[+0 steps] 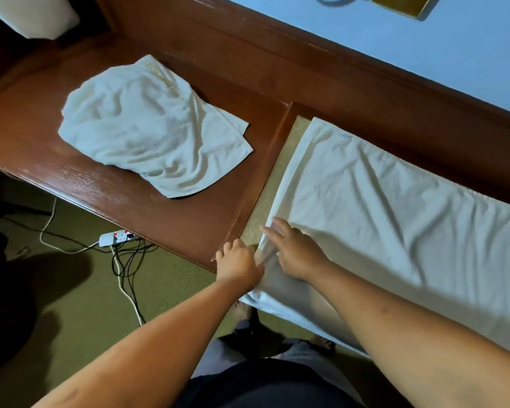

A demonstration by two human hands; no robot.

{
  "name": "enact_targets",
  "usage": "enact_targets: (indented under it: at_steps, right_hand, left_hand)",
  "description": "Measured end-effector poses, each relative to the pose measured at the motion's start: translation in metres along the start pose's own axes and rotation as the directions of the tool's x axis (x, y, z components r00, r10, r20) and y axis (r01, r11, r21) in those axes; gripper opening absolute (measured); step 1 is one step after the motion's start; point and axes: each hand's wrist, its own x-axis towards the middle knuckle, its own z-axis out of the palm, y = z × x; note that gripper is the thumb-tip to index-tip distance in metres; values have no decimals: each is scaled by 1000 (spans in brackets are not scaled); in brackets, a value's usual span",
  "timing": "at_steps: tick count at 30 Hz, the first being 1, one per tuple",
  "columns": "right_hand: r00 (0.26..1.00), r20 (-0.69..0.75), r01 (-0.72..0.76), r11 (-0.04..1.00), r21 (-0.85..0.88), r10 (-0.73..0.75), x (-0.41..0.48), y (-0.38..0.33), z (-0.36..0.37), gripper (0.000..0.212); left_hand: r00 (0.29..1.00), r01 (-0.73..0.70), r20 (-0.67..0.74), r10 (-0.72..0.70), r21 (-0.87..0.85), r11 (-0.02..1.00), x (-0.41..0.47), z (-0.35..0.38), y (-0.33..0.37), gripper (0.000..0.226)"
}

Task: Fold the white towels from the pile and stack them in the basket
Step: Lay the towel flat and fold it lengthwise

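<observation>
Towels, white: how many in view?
2 at least. One towel lies spread on the right, near corner at the left hand and right hand. A crumpled heap sits on the wooden desk; its layered edges suggest more hidden inside.

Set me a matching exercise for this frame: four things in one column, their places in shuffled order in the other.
Things:
1. crumpled towel pile
2. spread towel
3. power strip
4. right hand

Places:
A. on the green carpet
B. fingers straight, on the spread towel's near left corner
C. on the wooden desktop
D. laid out over the tan surface beside the desktop

Pairs: 1-C, 2-D, 3-A, 4-B
</observation>
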Motion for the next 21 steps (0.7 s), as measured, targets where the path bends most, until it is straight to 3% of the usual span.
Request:
enact_targets:
  at_steps: [3,8,11,15,17,19,21]
  right_hand:
    - [985,104,150,978,-143,-136,27,-6,-7,73]
    - [980,160,164,927,-338,-115,34,1,-24,37]
    - [990,137,76,938,-339,-31,16,17,-32,23]
    - [982,102,-153,986,-73,160,-31,55,-36,28]
    - [975,62,-207,976,-74,212,-67,81,-38,25]
    - [962,-13,-272,949,-161,273,-112,110,-33,25]
    - [936,-44,-347,900,-265,348,-159,142,-17,25]
  left_hand:
    - [996,-83,29,88,-152,985,-16,3,-10,20]
    - [992,-86,71,103,-210,974,-39,23,-32,24]
    - [986,-113,92,136,-220,969,-47,28,-27,26]
    - [987,-145,28,156,-227,963,-61,26,21,24]
    - [984,-177,12,180,-152,973,-75,28,64,22]
    - [959,-264,75,272,-104,959,-93,41,108,21]
    - [868,-338,301,394,-223,914,-114,55,146,16]
